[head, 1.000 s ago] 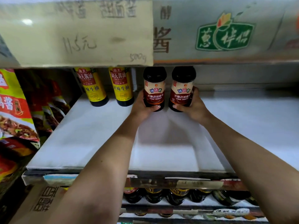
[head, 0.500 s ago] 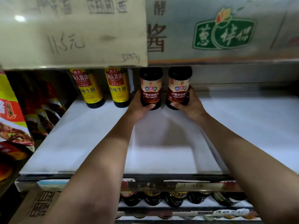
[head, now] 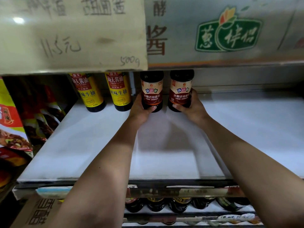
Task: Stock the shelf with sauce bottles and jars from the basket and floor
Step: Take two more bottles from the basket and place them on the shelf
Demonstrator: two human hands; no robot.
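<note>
The left hand (head: 140, 111) is gripping the left bottle (head: 152, 90) and the right hand (head: 193, 109) the right bottle (head: 180, 89), far back on the shelf (head: 82, 145). Boxes (head: 181, 40) overhead are cutting off their tops.

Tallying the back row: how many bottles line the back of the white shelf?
4. Two yellow-label bottles stand at the back left; to their right, the left hand grips one brown-label bottle and the right hand grips another. Others may hide behind the cardboard above.
</note>
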